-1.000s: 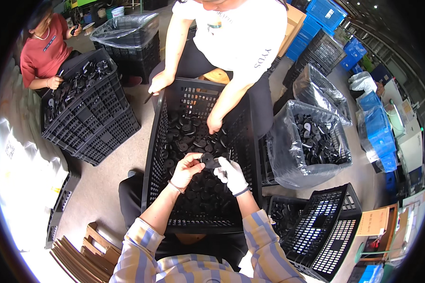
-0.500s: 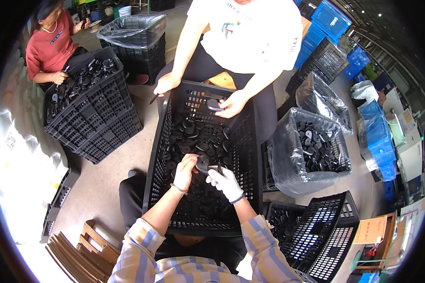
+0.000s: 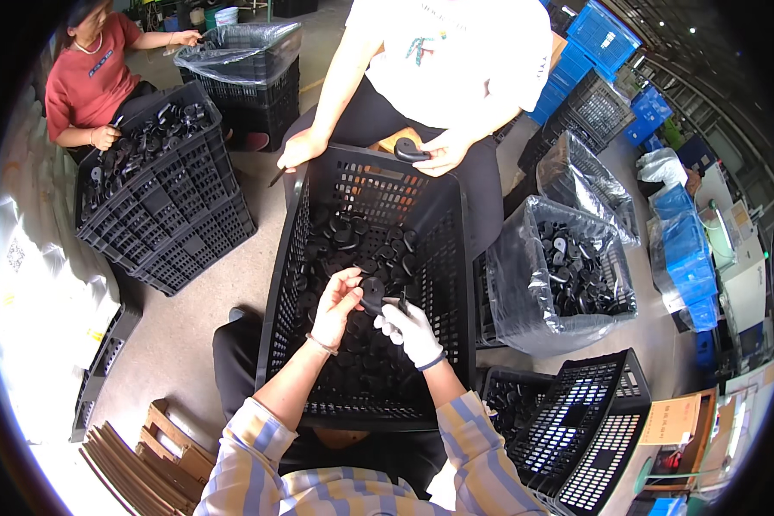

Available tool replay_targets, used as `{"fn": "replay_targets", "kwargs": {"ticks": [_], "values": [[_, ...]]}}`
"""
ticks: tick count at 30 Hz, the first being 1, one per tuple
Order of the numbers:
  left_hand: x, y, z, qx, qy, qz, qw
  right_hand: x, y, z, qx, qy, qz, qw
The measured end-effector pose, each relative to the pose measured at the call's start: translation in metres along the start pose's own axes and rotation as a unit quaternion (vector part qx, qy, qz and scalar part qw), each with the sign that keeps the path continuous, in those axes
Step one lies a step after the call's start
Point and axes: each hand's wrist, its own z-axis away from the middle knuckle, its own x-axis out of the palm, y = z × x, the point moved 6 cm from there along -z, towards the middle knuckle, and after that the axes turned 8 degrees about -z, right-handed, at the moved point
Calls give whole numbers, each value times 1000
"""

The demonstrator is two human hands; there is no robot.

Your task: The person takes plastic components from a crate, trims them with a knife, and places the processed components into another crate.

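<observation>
Over the big black crate (image 3: 271, 344) I hold up a black plastic part (image 3: 372, 295) with a round, flat head and a short tail. Bare fingers of my left hand (image 3: 335, 311) pinch the head from the left. My right hand (image 3: 414, 334), in a white glove, is closed close against the part's lower right side. A thin dark tool (image 3: 403, 301) sticks up from its grip; its kind is too small to tell. Many similar black parts (image 3: 344, 232) lie loose in the crate below.
Across the crate, a person in white holds a similar part (image 3: 411, 151) and a thin pen-like tool (image 3: 277, 177). Another in red sits by stacked crates (image 3: 172, 215) at left. A plastic-lined crate (image 3: 525, 318) of parts and a tilted crate (image 3: 576, 421) stand at right. Cardboard (image 3: 129, 473) leans lower left.
The part in my hands has turned slightly, and my left fingers have shifted up and opened a little along it. The person opposite has raised their part; the person in red has stretched an arm out.
</observation>
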Motion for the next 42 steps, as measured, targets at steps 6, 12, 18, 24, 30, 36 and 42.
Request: {"fn": "replay_targets", "kwargs": {"ticks": [6,12,18,24,30,36,42], "values": [[-20,-13,-5,-28,65,1,998,-4,6,-7,-18,-4,-24,1000],[-36,-39,-13,-167,86,40,981,-22,-5,4,-36,-10,-247,968],[-61,-47,-14,-210,80,-18,974,-46,-54,58,-219,11,-361,906],[-67,-65,-13,-225,113,-11,968,-135,-50,175,-313,179,-336,870],[-71,-72,-13,-215,106,-8,971,-172,14,244,-201,360,-350,841],[-65,-72,-10,-235,101,-9,967,-196,26,286,-184,425,-331,822],[-49,-64,0,-242,81,-30,966,-250,-58,361,-515,441,-361,641]]}}
